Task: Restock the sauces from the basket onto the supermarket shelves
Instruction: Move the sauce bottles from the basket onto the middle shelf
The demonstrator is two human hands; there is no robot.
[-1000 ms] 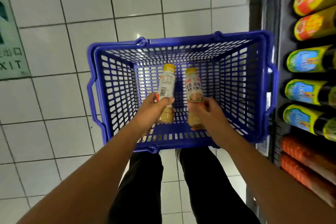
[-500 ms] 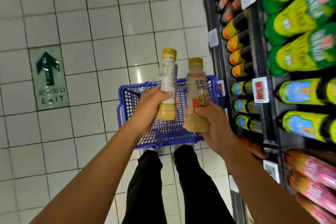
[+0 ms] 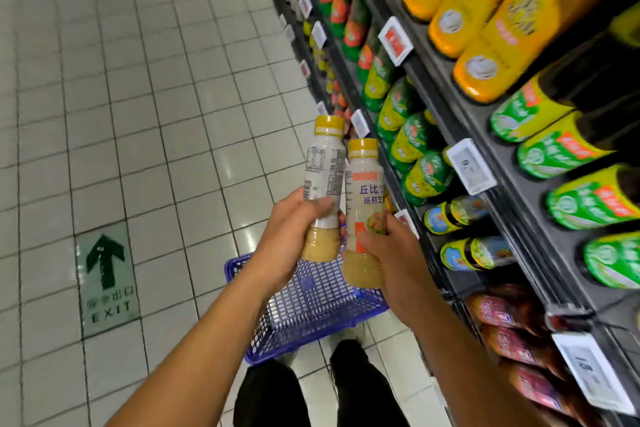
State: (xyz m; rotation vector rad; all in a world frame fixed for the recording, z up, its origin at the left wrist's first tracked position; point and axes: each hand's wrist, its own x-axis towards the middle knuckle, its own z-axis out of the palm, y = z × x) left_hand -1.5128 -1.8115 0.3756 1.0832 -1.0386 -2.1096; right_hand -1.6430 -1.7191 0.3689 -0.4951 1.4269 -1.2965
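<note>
My left hand (image 3: pixel 289 236) grips a sauce bottle (image 3: pixel 323 166) with a yellow cap, white label and beige contents, held upright with its printed back towards me. My right hand (image 3: pixel 391 260) grips a second, like sauce bottle (image 3: pixel 363 184), its front label facing me. The two bottles stand side by side, nearly touching, above the blue plastic basket (image 3: pixel 311 305) on the floor. The supermarket shelves (image 3: pixel 512 184) rise along the right, just beside my right hand.
The shelves hold rows of green, yellow and orange labelled bottles (image 3: pixel 422 177), red packets (image 3: pixel 502 312) lower down, and white price tags (image 3: pixel 469 165) on the rails. White floor tiles stretch left, with a green EXIT arrow sign (image 3: pixel 105 274). My legs stand behind the basket.
Both hands have lifted the two bottles out of the basket and raised them. My view has swung up and right, bringing the shelves closer.
</note>
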